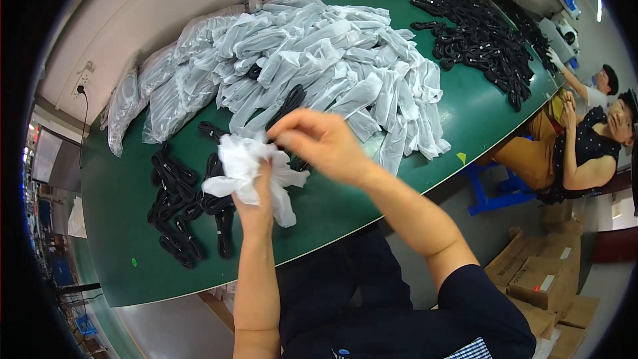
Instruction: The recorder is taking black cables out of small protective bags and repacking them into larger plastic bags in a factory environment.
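In front of me, above the green table, my left hand is closed around a bunch of thin white plastic bags. The bags fan out and cover most of its fingers. Just above and to the right, my right hand pinches the lower end of a coiled black cable, which tilts up and away. Motion blurs the fingertips and the bags a little. More coiled black cables lie on the table left of my left hand, and some sit partly under the bags.
A large heap of white-bagged bundles fills the table's far side, with clear plastic packs at its left. Loose black cables are piled at the far right. People sit at the right edge near a blue stool and cardboard boxes.
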`<state>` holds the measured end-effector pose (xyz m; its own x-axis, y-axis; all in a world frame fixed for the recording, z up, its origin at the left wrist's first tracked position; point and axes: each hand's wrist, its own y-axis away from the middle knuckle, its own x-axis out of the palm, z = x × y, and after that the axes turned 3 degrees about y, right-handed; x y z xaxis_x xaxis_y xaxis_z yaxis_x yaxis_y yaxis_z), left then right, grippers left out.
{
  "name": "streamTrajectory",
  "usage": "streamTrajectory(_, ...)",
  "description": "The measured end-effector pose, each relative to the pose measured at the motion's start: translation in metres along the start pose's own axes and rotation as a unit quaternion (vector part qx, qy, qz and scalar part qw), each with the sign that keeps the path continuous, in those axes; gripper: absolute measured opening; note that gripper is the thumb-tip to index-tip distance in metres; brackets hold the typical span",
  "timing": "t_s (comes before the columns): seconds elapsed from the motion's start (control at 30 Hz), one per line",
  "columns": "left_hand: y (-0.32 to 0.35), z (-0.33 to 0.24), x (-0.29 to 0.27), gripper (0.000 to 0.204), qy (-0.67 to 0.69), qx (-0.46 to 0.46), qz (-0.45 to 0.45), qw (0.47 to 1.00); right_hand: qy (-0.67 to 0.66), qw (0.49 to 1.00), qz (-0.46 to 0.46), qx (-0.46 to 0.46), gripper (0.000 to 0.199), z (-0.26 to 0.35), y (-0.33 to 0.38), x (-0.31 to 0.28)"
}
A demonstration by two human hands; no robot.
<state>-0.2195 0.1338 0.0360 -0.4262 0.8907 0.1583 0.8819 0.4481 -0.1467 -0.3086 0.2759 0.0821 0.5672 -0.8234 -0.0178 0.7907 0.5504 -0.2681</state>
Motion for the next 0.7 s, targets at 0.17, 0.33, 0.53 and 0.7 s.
streamTrajectory(0.17, -0.011, -0.025, -0.002, 0.026, 0.136, -0.032, -0.081, 0.987, 0.484, 0.865, -0.028, -0.125, 0.019, -0.046, -0.003, -0.097)
streamTrajectory(0.33, 0.002, -0.032, -0.008, 0.024, 0.172, -0.012, -0.065, 0.983, 0.604, 0.758, 0.072, -0.237, 0.023, -0.070, -0.003, -0.086)
streamTrajectory(0.53, 0.018, -0.024, -0.002, 0.033, 0.147, -0.033, 0.017, 0.988, 0.573, 0.789, 0.015, -0.220, 0.012, -0.072, -0.011, -0.084)
streamTrajectory(0.7, 0.027, -0.013, 0.017, 0.034, 0.091, -0.079, 0.015, 0.993, 0.442, 0.874, -0.115, -0.164, 0.008, -0.028, -0.010, -0.044)
